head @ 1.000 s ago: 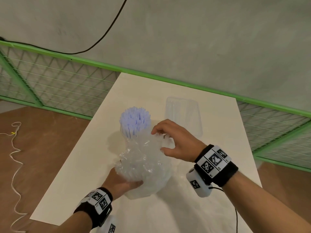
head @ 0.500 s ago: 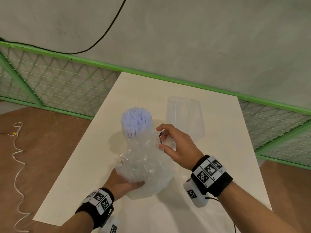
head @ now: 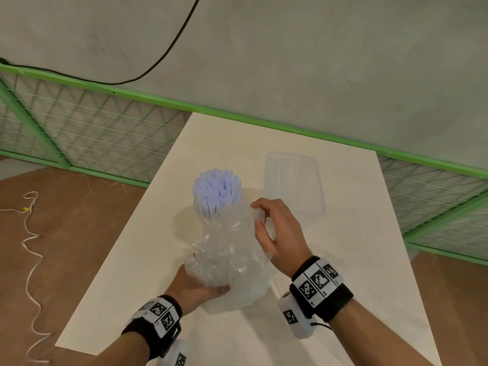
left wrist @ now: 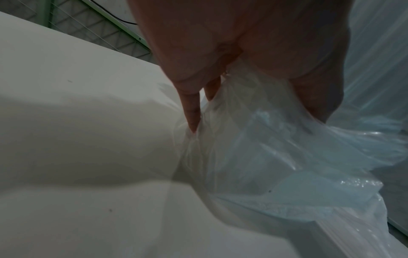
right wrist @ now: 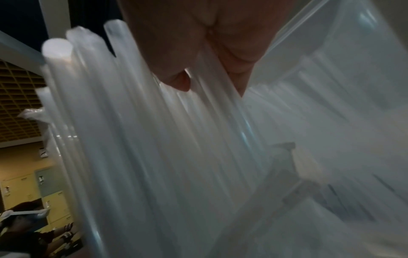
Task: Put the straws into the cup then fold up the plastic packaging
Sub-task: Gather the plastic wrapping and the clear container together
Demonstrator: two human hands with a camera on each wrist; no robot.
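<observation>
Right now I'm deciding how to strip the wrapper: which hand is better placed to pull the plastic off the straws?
Right. The right hand is beside the plastic packaging just below the exposed straws, while the left hand grips the bundle's base as an anchor.

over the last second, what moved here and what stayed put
The right hand turned from palm-down over the plastic packaging to side-on, fingers pinching the bag's upper edge beside the straws. The left hand kept its grip on the bag's bottom; the clear container and table stayed put.
</observation>
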